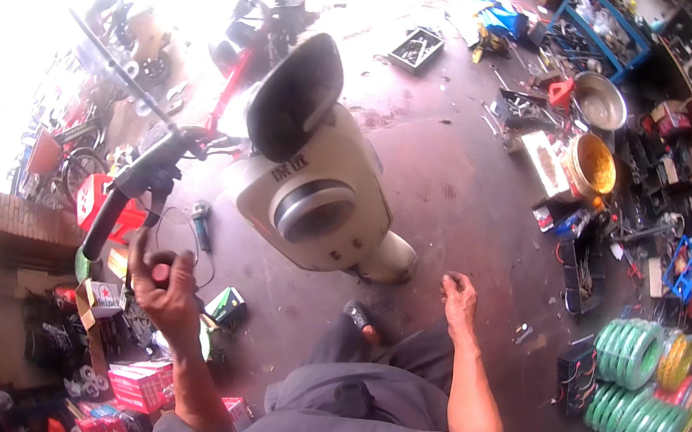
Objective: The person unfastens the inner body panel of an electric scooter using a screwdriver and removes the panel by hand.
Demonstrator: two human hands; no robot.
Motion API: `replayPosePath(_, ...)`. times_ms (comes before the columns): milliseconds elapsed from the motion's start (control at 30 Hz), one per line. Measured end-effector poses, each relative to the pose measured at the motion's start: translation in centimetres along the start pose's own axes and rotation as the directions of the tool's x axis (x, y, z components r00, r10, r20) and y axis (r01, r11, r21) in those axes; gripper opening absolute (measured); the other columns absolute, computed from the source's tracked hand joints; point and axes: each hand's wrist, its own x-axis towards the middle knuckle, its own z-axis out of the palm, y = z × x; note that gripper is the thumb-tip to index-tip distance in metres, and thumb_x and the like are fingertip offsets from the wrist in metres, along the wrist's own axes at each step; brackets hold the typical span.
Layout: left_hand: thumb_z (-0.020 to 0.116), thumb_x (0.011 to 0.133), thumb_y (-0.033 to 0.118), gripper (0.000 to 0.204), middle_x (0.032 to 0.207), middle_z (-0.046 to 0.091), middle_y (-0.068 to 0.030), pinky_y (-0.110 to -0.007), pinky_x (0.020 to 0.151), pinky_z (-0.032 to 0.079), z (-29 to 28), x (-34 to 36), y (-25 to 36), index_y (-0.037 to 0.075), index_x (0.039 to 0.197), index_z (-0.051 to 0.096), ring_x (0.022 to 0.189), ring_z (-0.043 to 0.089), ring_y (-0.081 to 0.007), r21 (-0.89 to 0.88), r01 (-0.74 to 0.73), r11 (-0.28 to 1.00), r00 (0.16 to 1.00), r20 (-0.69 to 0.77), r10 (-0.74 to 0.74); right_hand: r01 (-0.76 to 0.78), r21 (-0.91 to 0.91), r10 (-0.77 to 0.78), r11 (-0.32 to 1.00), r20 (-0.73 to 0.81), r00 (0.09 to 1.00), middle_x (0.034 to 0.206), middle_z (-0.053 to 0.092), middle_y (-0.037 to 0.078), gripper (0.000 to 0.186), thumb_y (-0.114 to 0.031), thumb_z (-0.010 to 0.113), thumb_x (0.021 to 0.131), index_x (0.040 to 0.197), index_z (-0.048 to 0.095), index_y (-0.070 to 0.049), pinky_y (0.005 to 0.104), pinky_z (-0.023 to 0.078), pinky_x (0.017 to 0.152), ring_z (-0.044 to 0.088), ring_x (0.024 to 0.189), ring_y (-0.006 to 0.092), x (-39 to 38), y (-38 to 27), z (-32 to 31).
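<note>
In front of me stands a cream scooter (329,151) with a dark, rounded seat-like part (297,97) and a silver-ringed round part on its body. To its left, a black handlebar grip (104,220) slants down near my left hand (168,301). That hand is raised and closed around a thing with a round red end (162,274), its index finger pointing up; the rest of the thing is hidden. My right hand (459,301) hovers apart from the scooter's lower right, fingers curled together. Whether something small is in it, I cannot make out.
On the floor lie an angle grinder (201,223) with a cord and a tray of tools (416,49). At right are a metal basin (600,102), a bucket (591,163) and stacked green-wrapped coils (635,425). Pink boxes (142,384) and a red box (107,212) crowd the left.
</note>
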Motion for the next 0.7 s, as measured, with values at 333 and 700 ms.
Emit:
replayPosePath(333,0.068,0.087,0.026,0.061,0.087,0.057,-0.0025,-0.02,0.053,0.039,0.4,7.8,-0.9,-0.001,0.135,0.041,0.059,0.047,-0.0083,0.371,0.015,0.929,0.969,-0.235,0.078,0.173,0.052,-0.181,0.984,0.277,0.944,0.091,0.066,0.011,0.032,-0.023,0.062,0.087,0.106,0.06,0.004,0.029,0.049,0.074,0.06,0.08,0.0152,12.8,-13.8,5.7)
replayPosePath(700,0.062,0.089,0.038,0.058,0.091,0.061,0.0001,-0.018,0.059,0.041,-5.0,10.7,-4.1,-0.002,0.13,0.049,0.07,0.049,-0.0039,0.271,0.137,0.953,0.989,-0.084,-0.118,0.109,0.337,-0.276,0.935,0.503,0.819,0.107,0.059,0.008,0.06,-0.056,0.044,0.093,0.12,0.051,-0.002,0.0336,0.046,0.081,0.057,0.097,0.0183,20.4,-26.8,14.7)
